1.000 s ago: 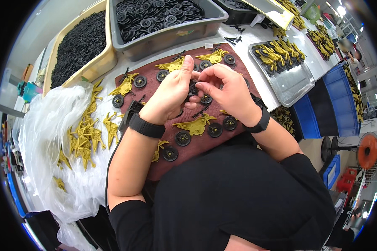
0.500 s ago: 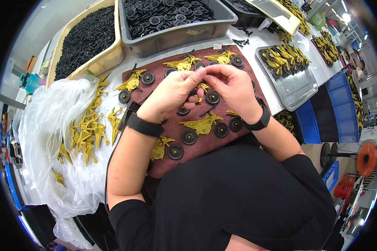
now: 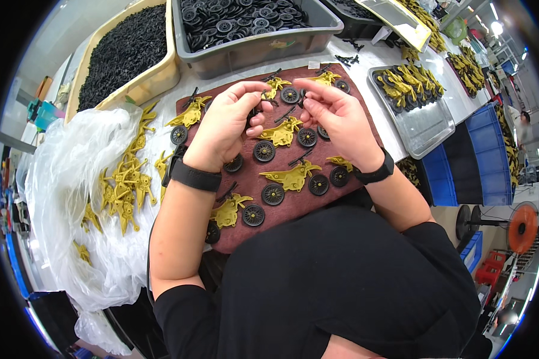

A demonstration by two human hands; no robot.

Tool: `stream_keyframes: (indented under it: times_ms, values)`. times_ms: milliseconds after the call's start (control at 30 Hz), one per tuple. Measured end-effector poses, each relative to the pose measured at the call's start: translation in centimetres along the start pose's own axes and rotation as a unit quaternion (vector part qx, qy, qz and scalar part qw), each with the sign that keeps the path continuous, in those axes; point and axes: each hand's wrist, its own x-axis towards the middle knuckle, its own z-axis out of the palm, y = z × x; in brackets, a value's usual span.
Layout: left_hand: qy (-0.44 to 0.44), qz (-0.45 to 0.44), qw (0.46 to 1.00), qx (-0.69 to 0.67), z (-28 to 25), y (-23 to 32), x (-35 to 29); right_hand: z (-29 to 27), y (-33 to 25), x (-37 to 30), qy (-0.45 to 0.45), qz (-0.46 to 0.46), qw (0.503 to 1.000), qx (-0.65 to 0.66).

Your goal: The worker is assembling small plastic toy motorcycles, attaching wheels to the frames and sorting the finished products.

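Note:
Above the dark red cloth (image 3: 326, 206) my left hand (image 3: 230, 122) is closed, with small dark parts showing between its curled fingers. My right hand (image 3: 336, 119) pinches a small black part (image 3: 303, 97) between thumb and fingertips; its exact kind is too small to tell. A gap separates the two hands. On the cloth beneath them lie yellow toy motorcycle bodies (image 3: 291, 176) in rows. Black spoked wheels (image 3: 272, 194) lie beside the bodies, and thin black fork-like parts (image 3: 300, 157) lie above several of them. My forearms and hands cover some of these pieces.
A cream bin (image 3: 172, 72) of small black parts and a grey bin (image 3: 263, 54) of wheels stand behind the cloth. Loose yellow bodies (image 3: 123, 194) and clear plastic sheeting (image 3: 60, 179) lie at left. At right, a metal tray (image 3: 425, 134) holds assembled pieces near blue crates (image 3: 488, 155).
My hands, touching at the fingertips before, have moved apart, the left one leftward and the right one slightly rightward. A yellow body and wheels between them have come into view.

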Motion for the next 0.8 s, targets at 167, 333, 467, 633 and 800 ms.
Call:
stream_keyframes:
  times_ms: [167, 333, 467, 633, 800]
  values:
    - [0.016, -0.002, 0.993, 0.121, -0.1, -0.3, 0.5, 0.1, 0.0, -0.6, 0.004, 0.016, 0.997, -0.073]
    - [0.003, 0.061, 0.901, 0.429, -0.1, -1.1, 1.2, 0.0, 0.9, -0.9, -0.04, -0.13, 0.913, -0.384]
    - [0.013, 0.16, 0.784, 0.6, -0.6, -2.8, 1.4, 0.3, 1.4, -1.5, -0.063, -0.136, 0.866, -0.478]
    - [0.023, 0.137, 0.697, 0.703, -0.3, -3.6, 1.7, 0.6, 2.5, -1.9, -0.084, -0.154, 0.82, -0.545]
    - [0.051, 0.156, 0.694, 0.701, -0.7, -4.4, 2.4, 1.2, 2.5, -2.0, -0.074, -0.169, 0.764, -0.618]
